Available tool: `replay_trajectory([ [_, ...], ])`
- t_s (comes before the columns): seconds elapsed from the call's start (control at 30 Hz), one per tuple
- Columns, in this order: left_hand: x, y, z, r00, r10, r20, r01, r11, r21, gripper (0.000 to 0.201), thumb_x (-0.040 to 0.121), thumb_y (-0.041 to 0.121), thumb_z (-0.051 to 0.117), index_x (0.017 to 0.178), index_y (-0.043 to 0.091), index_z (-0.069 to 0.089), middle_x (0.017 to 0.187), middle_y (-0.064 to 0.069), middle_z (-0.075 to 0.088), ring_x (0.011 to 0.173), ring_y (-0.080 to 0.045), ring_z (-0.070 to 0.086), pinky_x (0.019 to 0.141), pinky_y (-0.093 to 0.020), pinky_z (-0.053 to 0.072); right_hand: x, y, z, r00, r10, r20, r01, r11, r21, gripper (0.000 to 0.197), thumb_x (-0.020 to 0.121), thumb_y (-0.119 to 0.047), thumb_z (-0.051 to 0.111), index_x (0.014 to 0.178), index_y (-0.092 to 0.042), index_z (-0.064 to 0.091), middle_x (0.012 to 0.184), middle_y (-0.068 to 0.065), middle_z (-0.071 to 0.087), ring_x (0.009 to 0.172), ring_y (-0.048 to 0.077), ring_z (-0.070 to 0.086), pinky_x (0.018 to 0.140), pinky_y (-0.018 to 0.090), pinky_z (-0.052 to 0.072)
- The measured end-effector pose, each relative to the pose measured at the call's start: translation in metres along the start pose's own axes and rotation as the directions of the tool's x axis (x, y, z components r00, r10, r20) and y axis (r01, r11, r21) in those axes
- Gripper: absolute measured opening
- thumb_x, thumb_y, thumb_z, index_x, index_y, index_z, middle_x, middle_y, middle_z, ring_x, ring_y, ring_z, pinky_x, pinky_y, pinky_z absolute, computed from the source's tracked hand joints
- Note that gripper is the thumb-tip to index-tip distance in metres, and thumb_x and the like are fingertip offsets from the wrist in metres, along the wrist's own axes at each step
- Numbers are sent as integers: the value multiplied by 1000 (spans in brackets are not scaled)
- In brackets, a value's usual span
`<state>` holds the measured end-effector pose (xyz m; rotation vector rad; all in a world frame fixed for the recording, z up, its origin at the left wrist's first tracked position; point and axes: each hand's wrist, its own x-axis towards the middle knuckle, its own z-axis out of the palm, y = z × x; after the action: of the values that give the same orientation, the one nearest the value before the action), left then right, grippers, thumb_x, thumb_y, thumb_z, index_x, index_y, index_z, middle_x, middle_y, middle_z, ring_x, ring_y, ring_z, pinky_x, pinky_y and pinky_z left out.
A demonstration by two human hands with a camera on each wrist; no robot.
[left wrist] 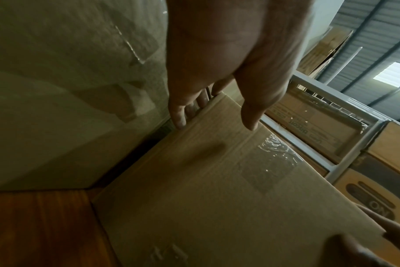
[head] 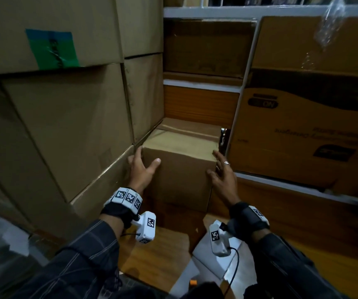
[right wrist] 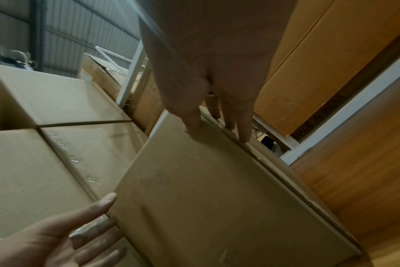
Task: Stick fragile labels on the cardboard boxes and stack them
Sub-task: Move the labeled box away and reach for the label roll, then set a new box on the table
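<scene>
**Both hands flank a plain cardboard box in a tight gap**

Readable print sits only on the large printed carton [head: 303, 130] at right, which stands upside down: an inverted "NO" in a dark oval, with blurred lines of text below it. A green tape patch [head: 52, 49] carries dark scribbles that cannot be read.

The plain cardboard box [head: 180, 167] stands upright on the wooden surface [head: 152, 253], wedged between the wall of stacked brown cartons [head: 65, 126] on the left and the white shelf frame [head: 236, 126] on the right. Clear tape glints on its top flap in the left wrist view.

The left hand [head: 141, 167] lies with fingers straight against the box's left upper edge, thumb across the front face. The right hand [head: 222, 173], wearing a ring, has straight fingers at the right upper corner. Neither hand is curled around anything.

White paper sheets [head: 212, 262] lie on the wooden surface near the person.
</scene>
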<state>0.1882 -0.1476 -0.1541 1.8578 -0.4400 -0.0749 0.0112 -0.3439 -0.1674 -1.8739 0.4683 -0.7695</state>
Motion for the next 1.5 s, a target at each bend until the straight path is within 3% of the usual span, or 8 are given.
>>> replay_trajectory([
  [0.17,-12,14,0,998,66,26,-57,966,-253,64,94,23,72,148,21,37,140,-1,47,132,-23,50,114,-44,41,-8,-9,-11,999,14,-39,-13,999,41,66,99,3,56,152,-34,42,162,-4,37,148,22,38,117,44,41],
  [0.27,-25,24,0,989,142,43,-122,942,-313,55,94,26,69,141,28,41,139,-1,52,130,-20,52,113,-49,42,-25,-16,-31,998,1,-56,5,995,102,60,100,1,56,150,-32,45,153,2,49,133,17,55,101,35,56],
  [0.47,-67,59,12,944,307,122,-225,868,-442,47,99,14,64,139,22,40,137,1,54,125,-10,55,109,-40,48,-72,-42,-84,983,-75,-168,91,992,92,54,103,0,54,151,-23,42,143,2,57,125,10,61,98,31,56],
  [0.63,-108,84,42,913,324,246,-153,834,-530,46,101,17,61,141,26,39,131,12,56,121,-6,59,97,-34,56,-113,-59,-136,944,-92,-318,99,995,4,56,101,-1,57,148,-28,45,137,-2,60,124,15,63,97,38,58],
  [1.0,-209,114,137,831,292,473,51,807,-589,41,100,12,61,131,33,45,135,2,57,125,-15,60,102,-50,54,-208,-47,-254,842,-30,-538,-47,991,-129,61,94,-7,68,143,-40,50,139,-4,49,120,14,58,92,47,61],
  [1.2,-260,123,177,816,253,520,98,826,-555,40,101,11,60,133,28,45,136,4,57,125,-15,60,102,-51,54,-237,-30,-312,840,13,-542,-81,991,-102,62,93,-3,68,141,-40,53,125,-29,50,118,3,57,97,49,58],
  [1.37,-291,122,192,823,233,518,94,844,-528,37,101,11,58,128,33,46,133,6,57,122,-9,61,101,-46,55,-248,-5,-339,864,30,-502,-96,989,-108,64,93,-5,68,139,-46,52,149,-1,49,130,17,54,99,49,57],
  [1.5,-304,112,193,843,206,497,92,856,-509,39,101,12,59,131,31,45,136,6,57,126,-12,59,102,-46,55,-257,10,-342,885,45,-464,-79,995,-54,63,93,-3,68,141,-41,52,140,-5,55,120,4,59,96,39,59],
])
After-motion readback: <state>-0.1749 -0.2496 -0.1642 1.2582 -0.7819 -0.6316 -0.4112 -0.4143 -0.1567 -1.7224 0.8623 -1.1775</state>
